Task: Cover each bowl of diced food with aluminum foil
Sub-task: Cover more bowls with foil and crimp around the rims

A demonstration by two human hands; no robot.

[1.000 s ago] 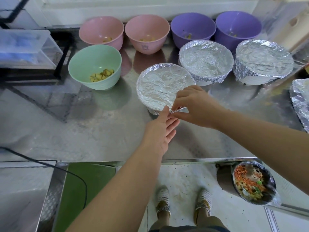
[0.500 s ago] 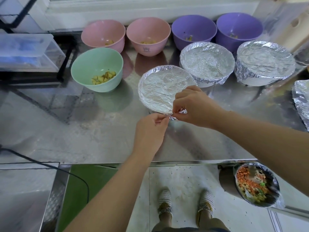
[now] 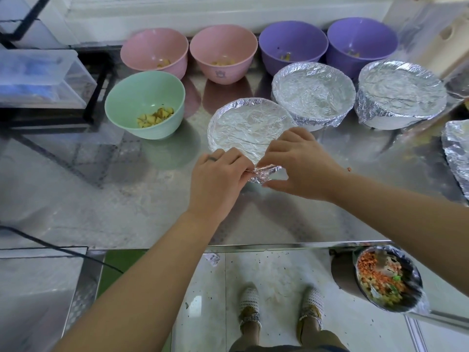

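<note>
A foil-covered bowl (image 3: 247, 128) stands mid-table. At its near rim a loose foil flap (image 3: 265, 172) sticks out. My left hand (image 3: 218, 179) pinches the flap from the left, and my right hand (image 3: 297, 161) pinches it from the right with its fingers over the rim. Two more foil-covered bowls (image 3: 313, 91) (image 3: 401, 94) stand to the right. An uncovered green bowl (image 3: 144, 104) holds diced yellow food. Two pink bowls (image 3: 154, 50) (image 3: 224, 50) and two purple bowls (image 3: 293, 44) (image 3: 361, 41) stand uncovered along the back.
A clear plastic box (image 3: 38, 77) sits at the far left. A foil sheet (image 3: 456, 153) lies at the right edge of the steel table (image 3: 101, 204). Below the table's front edge a bin (image 3: 385, 278) holds food scraps. A black cable (image 3: 50, 246) crosses the lower left.
My left hand rose from under the rim, turned over and closed its fingers on the foil flap. My right hand stayed at the near rim, pinching the same flap.
</note>
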